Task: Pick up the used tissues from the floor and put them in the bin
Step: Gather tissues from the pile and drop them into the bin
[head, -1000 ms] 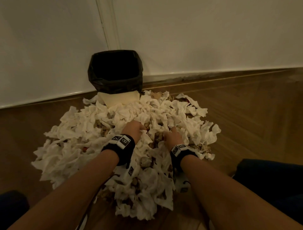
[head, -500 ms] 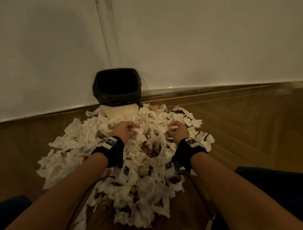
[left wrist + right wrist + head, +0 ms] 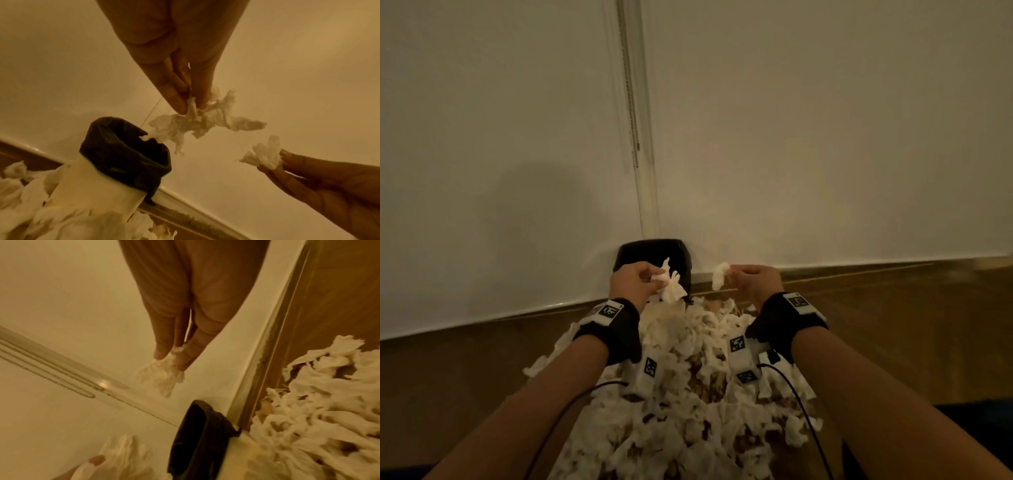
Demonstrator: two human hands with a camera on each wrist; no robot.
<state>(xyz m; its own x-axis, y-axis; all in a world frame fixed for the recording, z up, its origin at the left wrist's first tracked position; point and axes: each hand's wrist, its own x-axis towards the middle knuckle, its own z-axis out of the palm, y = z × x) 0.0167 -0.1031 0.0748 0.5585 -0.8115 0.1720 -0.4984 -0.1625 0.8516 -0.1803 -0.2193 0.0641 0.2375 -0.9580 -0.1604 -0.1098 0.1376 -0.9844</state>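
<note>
White walls (image 3: 825, 137) meet at a corner behind a wooden floor (image 3: 893, 342), and a beaded cord (image 3: 631, 102) hangs down the corner seam. At the foot of that corner stands the bin (image 3: 626, 255), pale-sided with a black liner (image 3: 123, 154) folded over its rim.

Heaped on the floor, from right against the bin's near side back toward the person, lies a big pile of crumpled white tissues (image 3: 688, 394), with brownish bits showing among them.

Both hands are raised above the far end of the pile. The left hand (image 3: 635, 282) pinches a large crumpled tissue (image 3: 671, 286) between thumb and fingertips (image 3: 179, 104); in the left wrist view this tissue hangs just over the bin's open mouth, one corner at the rim. The right hand (image 3: 755, 279) is to the right of the bin, in front of the wall, and pinches a smaller wad (image 3: 720, 274) between its fingertips (image 3: 162, 352); the wad hangs free, beside the bin rather than over it. The two hands are apart, each holding its own piece.

Each wrist wears a black strap (image 3: 616, 329) carrying white blocks with printed square markers (image 3: 608, 311), and a thin dark cable (image 3: 801, 404) trails from each down over the pile. A dark patch of clothing (image 3: 976, 421) shows at the near right edge.
</note>
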